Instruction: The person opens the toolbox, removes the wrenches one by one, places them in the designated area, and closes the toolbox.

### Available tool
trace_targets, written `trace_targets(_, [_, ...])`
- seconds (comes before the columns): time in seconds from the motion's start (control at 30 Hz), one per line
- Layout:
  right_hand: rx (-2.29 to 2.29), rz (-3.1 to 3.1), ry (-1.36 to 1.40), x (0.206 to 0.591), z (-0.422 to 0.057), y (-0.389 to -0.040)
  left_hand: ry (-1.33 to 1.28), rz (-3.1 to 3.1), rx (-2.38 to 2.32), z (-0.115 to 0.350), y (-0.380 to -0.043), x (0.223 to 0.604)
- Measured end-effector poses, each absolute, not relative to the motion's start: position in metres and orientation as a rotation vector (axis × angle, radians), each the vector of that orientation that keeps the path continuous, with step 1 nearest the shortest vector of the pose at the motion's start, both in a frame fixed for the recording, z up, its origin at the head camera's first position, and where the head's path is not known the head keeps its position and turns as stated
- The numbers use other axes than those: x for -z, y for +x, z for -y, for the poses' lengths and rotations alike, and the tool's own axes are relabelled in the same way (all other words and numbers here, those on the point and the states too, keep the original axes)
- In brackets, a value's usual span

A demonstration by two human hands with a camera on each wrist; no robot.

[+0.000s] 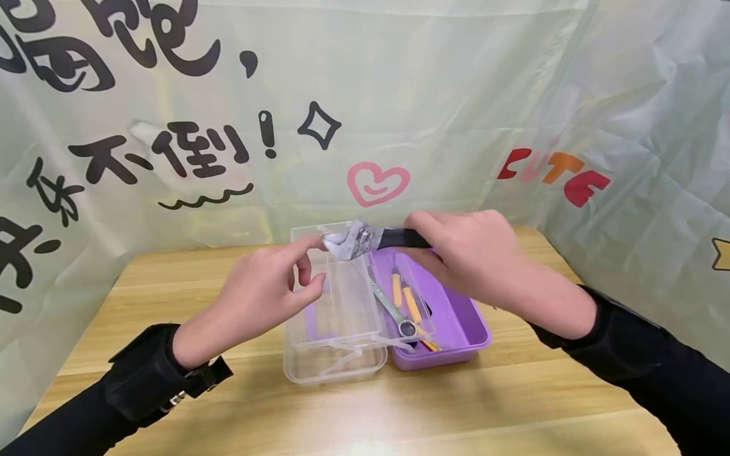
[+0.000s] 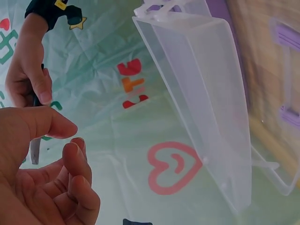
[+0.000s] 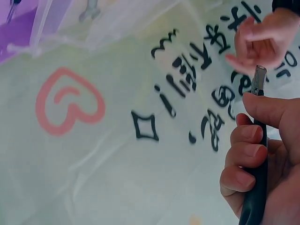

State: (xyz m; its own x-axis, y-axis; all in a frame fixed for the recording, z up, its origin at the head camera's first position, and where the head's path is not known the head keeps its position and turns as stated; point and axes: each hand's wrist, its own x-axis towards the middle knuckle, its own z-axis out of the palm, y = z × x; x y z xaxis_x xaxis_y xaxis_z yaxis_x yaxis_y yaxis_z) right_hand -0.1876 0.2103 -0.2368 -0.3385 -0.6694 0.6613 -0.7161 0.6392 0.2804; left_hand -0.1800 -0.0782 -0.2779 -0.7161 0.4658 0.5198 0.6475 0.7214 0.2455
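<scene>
Black sleeves (image 1: 656, 364), matte and ending in strapped cuffs (image 1: 145, 367), occupy the foreground. Right hand (image 1: 473, 250): fingers curled round the dark, smooth handle of a metal-headed tool (image 1: 373, 239), which is raised above the open storage box, its grey head mottled and broadened, directed leftward. Left hand (image 1: 256, 278): fingers loosely bent, thumb and forefinger apart, gripping nothing; the forefinger overlaps the tool's head in the head view, though whether they touch cannot be told. Below, a hinged lid (image 1: 348, 310) of clear, slightly cloudy plastic, rectangular with rounded corners, stands beside a purple plastic tub (image 1: 439, 360). Seen partly through clear plastic at the tub's left side are a grey metal spanner (image 1: 390, 305) with a ring end and slender tools with yellow-orange handles (image 1: 412, 305). Supporting surface: a pale wooden table (image 1: 171, 424) with lengthwise grain and a soft glare. Surroundings: creased, pale green fabric (image 1: 456, 76) bearing black characters (image 1: 199, 149), a pink heart (image 1: 378, 183) and red-orange "CUTE" lettering (image 1: 556, 172).
</scene>
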Motion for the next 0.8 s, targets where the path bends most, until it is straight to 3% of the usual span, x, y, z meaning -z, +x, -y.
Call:
trace_targets(0.33, [-0.076,2.135,0.921,0.218,-0.246,-0.189,-0.828,2.475,0.638,0.091,-0.180,0.280])
trace_targets(0.8, [-0.180,2.289,0.578,0.223,-0.282,-0.204,-0.770,2.519,0.633,0.098,-0.180,0.279])
